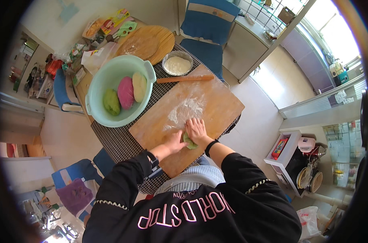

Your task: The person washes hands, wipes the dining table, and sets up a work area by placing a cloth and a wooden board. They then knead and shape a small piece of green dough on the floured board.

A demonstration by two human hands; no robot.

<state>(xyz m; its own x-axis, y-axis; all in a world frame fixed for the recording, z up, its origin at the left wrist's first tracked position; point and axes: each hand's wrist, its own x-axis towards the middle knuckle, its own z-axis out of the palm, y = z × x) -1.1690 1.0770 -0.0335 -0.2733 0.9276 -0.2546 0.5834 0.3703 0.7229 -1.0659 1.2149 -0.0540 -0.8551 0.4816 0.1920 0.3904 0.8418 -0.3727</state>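
Observation:
On the wooden board (223, 103) a small piece of green dough (189, 142) lies near the front edge. My right hand (196, 131) presses on it from above and the right. My left hand (175, 142) is at its left side, thumb close to the dough; whether it grips the dough cannot be told. White flour (185, 112) is spread on the board just beyond my hands. A wooden rolling pin (185, 79) rests across the board's far end. In the pale green basin (96, 91) at the left are green dough (111, 102), pink dough (126, 92) and cream-coloured dough (139, 87).
A bowl of flour (177, 64) stands behind the rolling pin. Beyond the basin lies a round wooden board (164, 39), with bags and packets to its left. Chairs with blue covers (202, 51) stand at the table's far side and near left. A checked cloth (111, 141) covers the table.

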